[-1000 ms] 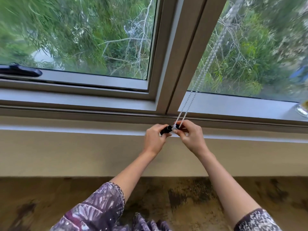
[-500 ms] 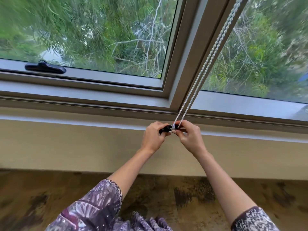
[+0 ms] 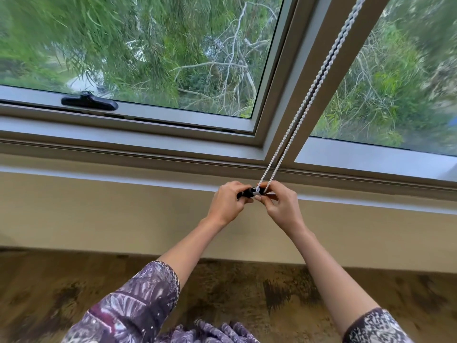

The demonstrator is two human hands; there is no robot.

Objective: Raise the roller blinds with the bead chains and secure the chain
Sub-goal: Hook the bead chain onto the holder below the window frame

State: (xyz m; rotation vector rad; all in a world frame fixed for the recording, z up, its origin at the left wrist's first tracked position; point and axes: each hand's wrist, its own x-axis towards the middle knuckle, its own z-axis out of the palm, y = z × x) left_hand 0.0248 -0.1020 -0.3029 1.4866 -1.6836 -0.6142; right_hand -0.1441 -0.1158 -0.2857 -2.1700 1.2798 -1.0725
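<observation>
- The left hand (image 3: 226, 203) is curled into a loose fist, its fingers wrapped over the dark end of a small black clip (image 3: 247, 193) at the foot of the window.
- The right hand (image 3: 280, 206) meets it from the other side, thumb and fingertips pinched on the pale end of that clip, just where the chain comes in; knuckles up, wrist bent slightly back.
- The two hands are nearly touching, with the clip lying level between them.
- Both forearms reach up and forward from the lower edge of the view and draw together toward the clip. The left one comes out of a purple patterned sleeve (image 3: 138, 308), the right out of a dark speckled cuff (image 3: 376, 326).
- The bead chain (image 3: 309, 94) is white and runs as two strands side by side, taut, from the clip up along the upright window post (image 3: 291, 95) to the top right of the view.
- The clip sits just in front of the pale sill ledge (image 3: 123, 178), below the foot of the post.
- Left of the post, a black window latch (image 3: 89, 102) lies flat on the lower frame of the left pane.
- Through both panes there are green trees and bare branches, blurred.
- Below the sill is a plain cream wall (image 3: 99, 219), then a mottled brown floor (image 3: 235, 293).
- No blind fabric shows in either pane.
</observation>
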